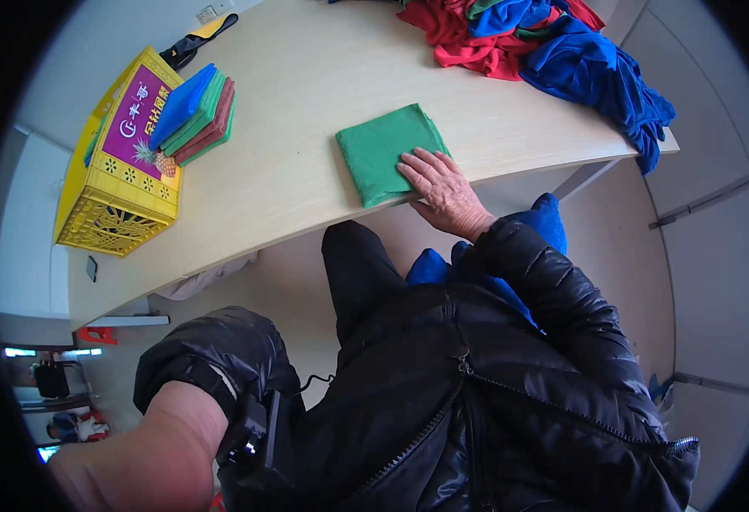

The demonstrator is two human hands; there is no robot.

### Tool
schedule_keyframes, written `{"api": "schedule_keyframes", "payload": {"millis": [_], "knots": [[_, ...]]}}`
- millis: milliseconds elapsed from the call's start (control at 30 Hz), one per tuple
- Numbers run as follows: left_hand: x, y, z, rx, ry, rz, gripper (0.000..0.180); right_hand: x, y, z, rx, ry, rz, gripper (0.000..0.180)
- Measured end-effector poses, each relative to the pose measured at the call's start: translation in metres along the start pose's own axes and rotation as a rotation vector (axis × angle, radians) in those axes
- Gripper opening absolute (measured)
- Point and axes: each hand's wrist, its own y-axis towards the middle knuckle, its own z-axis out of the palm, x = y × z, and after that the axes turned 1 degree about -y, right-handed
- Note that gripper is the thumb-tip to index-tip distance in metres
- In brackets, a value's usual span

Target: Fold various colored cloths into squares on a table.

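Note:
A folded green cloth [383,154] lies as a flat square near the front edge of the table. Over its right part rests my right hand [447,192], fingers stretched flat on the fabric and the thumb lower, by the table edge. At the lower left, close to the camera, my left hand [140,461] is raised off the table; its fingers are out of sight. Several folded cloths [194,115] in blue, green and red lean in a stack against a yellow crate [127,192] at the left.
A loose heap of red, blue and green cloths [545,51] covers the far right of the table [281,111], some hanging over its edge. Blue fabric [545,222] lies below the edge beside my right arm. A black-and-yellow item [195,43] sits behind the crate.

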Motion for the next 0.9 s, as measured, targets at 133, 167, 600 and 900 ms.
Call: {"api": "schedule_keyframes", "payload": {"millis": [133,167,600,900], "knots": [[0.009,-0.006,0.0,0.023,-0.138,0.023,0.011,-0.001,-0.003,0.0,0.005,-0.011,0.008,0.075],[0.001,-0.009,-0.006,0.028,-0.171,0.031,0.009,0.0,-0.002,0.001,0.006,-0.012,0.008,0.075],[0.078,-0.017,-0.045,-0.038,-1.129,-0.612,0.007,0.0,-0.001,-0.014,-0.009,0.038,-0.015,0.062],[0.239,-0.221,-0.02,0.449,1.338,-0.821,0.036,-0.014,0.021,-0.024,-0.054,0.477,0.406,0.032]]}}
